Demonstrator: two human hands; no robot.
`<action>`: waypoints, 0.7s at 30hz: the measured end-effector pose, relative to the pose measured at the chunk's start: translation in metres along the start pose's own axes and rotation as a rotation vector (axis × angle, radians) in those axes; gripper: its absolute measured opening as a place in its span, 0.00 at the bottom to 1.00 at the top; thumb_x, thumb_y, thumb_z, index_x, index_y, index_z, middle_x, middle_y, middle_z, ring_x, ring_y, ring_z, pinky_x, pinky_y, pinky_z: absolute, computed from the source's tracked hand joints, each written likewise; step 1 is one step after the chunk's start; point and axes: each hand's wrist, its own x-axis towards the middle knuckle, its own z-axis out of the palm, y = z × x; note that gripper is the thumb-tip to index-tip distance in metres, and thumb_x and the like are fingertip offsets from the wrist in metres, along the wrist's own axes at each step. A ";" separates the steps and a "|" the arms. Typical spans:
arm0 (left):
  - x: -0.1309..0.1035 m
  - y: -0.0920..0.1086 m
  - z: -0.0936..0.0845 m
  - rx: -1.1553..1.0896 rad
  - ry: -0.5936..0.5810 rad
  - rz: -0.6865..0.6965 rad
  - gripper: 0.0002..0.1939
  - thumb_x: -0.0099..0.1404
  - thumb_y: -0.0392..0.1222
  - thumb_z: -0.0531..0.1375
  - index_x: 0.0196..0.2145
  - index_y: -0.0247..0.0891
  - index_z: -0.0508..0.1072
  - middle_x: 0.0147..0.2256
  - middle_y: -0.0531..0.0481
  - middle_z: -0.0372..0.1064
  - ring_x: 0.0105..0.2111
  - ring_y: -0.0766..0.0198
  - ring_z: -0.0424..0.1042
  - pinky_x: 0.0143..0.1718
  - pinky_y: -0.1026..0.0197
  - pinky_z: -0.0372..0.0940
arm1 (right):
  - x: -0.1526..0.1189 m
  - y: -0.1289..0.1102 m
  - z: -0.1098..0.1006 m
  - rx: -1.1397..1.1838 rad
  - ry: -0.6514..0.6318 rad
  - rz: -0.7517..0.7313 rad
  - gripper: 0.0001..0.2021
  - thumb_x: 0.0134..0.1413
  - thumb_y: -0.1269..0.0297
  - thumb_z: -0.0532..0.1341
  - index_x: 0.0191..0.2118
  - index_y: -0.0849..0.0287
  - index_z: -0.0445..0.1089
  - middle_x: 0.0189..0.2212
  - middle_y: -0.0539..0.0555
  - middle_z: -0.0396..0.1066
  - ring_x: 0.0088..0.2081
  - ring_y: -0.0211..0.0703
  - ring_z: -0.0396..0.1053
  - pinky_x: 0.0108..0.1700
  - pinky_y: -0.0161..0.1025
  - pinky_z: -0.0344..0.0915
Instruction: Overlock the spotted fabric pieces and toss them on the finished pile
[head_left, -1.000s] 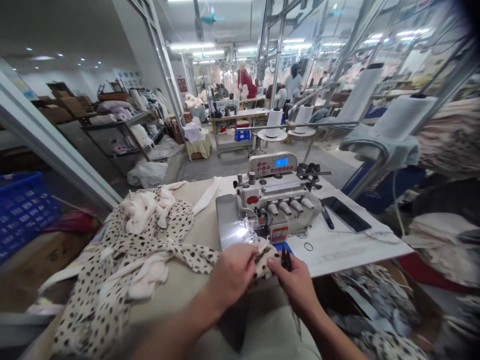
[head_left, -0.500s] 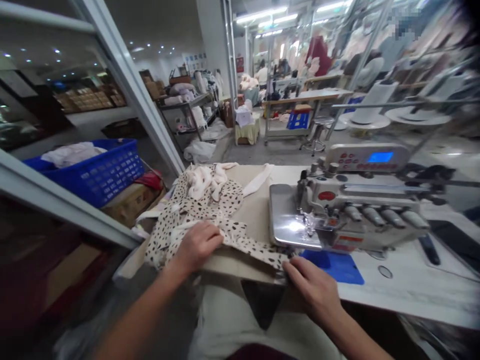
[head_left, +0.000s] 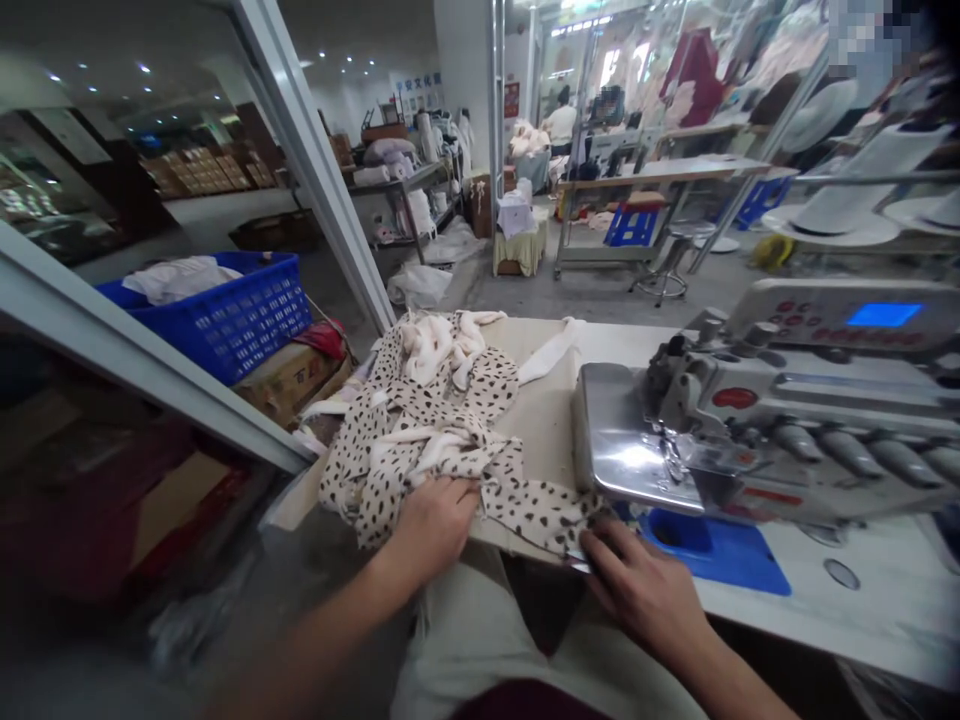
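Observation:
A cream fabric piece with black spots (head_left: 442, 410) lies bunched on the left end of the sewing table, its pale plush side turned up in places. My left hand (head_left: 439, 525) is closed on the near edge of this fabric. A narrow part stretches right to my right hand (head_left: 645, 580), whose fingers pinch its end just below the machine's metal plate. Something small and pale shows under those fingertips; I cannot make out what it is. The overlock sewing machine (head_left: 795, 410) stands to the right, with no fabric visible under its needle area.
A blue plastic piece (head_left: 742, 560) lies on the white tabletop (head_left: 862, 620) in front of the machine. At the left, beyond a metal frame post (head_left: 322, 160), a blue basket (head_left: 247, 315) with white cloth rests on a cardboard box (head_left: 281, 390). A stool (head_left: 667, 265) and another worktable (head_left: 667, 175) stand behind.
The view has swung left, so the machine sits further right. My left hand has come slightly nearer along the fabric edge. Both hands keep hold of the spotted fabric.

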 end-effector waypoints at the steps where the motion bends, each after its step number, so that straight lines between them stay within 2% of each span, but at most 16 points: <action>1: 0.001 0.002 -0.002 -0.045 0.000 0.001 0.13 0.66 0.32 0.56 0.46 0.37 0.74 0.47 0.42 0.73 0.46 0.54 0.72 0.48 0.52 0.67 | 0.003 -0.002 0.001 0.001 0.001 0.007 0.15 0.68 0.58 0.53 0.45 0.57 0.75 0.44 0.60 0.75 0.35 0.45 0.76 0.32 0.35 0.68; 3: 0.007 -0.001 -0.009 -0.146 -0.023 0.013 0.09 0.66 0.35 0.57 0.42 0.39 0.76 0.43 0.46 0.75 0.42 0.58 0.73 0.45 0.56 0.67 | 0.005 -0.002 0.003 0.003 0.022 0.021 0.17 0.68 0.52 0.55 0.44 0.57 0.75 0.44 0.59 0.75 0.35 0.45 0.76 0.30 0.35 0.68; 5: 0.019 -0.015 -0.022 -0.191 -0.039 -0.010 0.07 0.67 0.39 0.57 0.37 0.41 0.76 0.37 0.49 0.75 0.39 0.61 0.74 0.43 0.59 0.67 | 0.002 0.003 0.002 0.020 0.058 0.020 0.17 0.66 0.50 0.56 0.46 0.57 0.75 0.46 0.60 0.75 0.36 0.45 0.77 0.30 0.34 0.69; 9: 0.067 -0.077 -0.048 -0.141 0.036 -0.245 0.12 0.72 0.40 0.52 0.40 0.37 0.76 0.40 0.44 0.75 0.43 0.58 0.73 0.48 0.56 0.66 | -0.013 0.018 0.004 0.112 0.116 0.010 0.16 0.64 0.55 0.60 0.52 0.56 0.73 0.49 0.60 0.75 0.39 0.45 0.78 0.33 0.33 0.73; 11: 0.099 -0.110 -0.053 -0.134 0.017 -0.359 0.11 0.72 0.41 0.55 0.39 0.35 0.76 0.40 0.43 0.75 0.45 0.56 0.73 0.51 0.52 0.65 | -0.019 0.024 0.007 0.171 0.142 0.016 0.16 0.61 0.59 0.60 0.53 0.55 0.73 0.48 0.60 0.75 0.40 0.45 0.78 0.33 0.33 0.74; 13: 0.126 -0.134 -0.049 -0.148 -0.032 -0.453 0.11 0.71 0.45 0.58 0.43 0.34 0.75 0.44 0.44 0.74 0.46 0.57 0.73 0.52 0.48 0.67 | -0.022 0.026 0.010 0.235 0.152 0.043 0.16 0.59 0.63 0.60 0.52 0.54 0.73 0.48 0.59 0.75 0.41 0.47 0.79 0.35 0.34 0.75; 15: 0.146 -0.146 -0.038 -0.174 -0.076 -0.550 0.15 0.70 0.47 0.60 0.48 0.34 0.73 0.48 0.44 0.72 0.47 0.57 0.73 0.50 0.47 0.69 | -0.023 0.026 0.012 0.290 0.153 0.067 0.16 0.58 0.65 0.59 0.51 0.53 0.73 0.47 0.59 0.75 0.41 0.48 0.79 0.36 0.36 0.75; 18: 0.161 -0.151 -0.024 -0.240 -0.087 -0.669 0.18 0.69 0.46 0.61 0.52 0.35 0.71 0.51 0.42 0.70 0.48 0.56 0.72 0.48 0.48 0.71 | -0.024 0.024 0.015 0.351 0.157 0.086 0.18 0.55 0.68 0.58 0.51 0.52 0.73 0.47 0.59 0.75 0.42 0.49 0.78 0.38 0.37 0.76; 21: 0.167 -0.156 -0.024 -0.348 -0.019 -0.734 0.18 0.69 0.46 0.62 0.52 0.35 0.70 0.51 0.42 0.69 0.48 0.56 0.72 0.48 0.49 0.71 | -0.025 0.024 0.016 0.373 0.153 0.107 0.19 0.53 0.70 0.57 0.51 0.52 0.73 0.48 0.58 0.74 0.43 0.49 0.78 0.40 0.38 0.76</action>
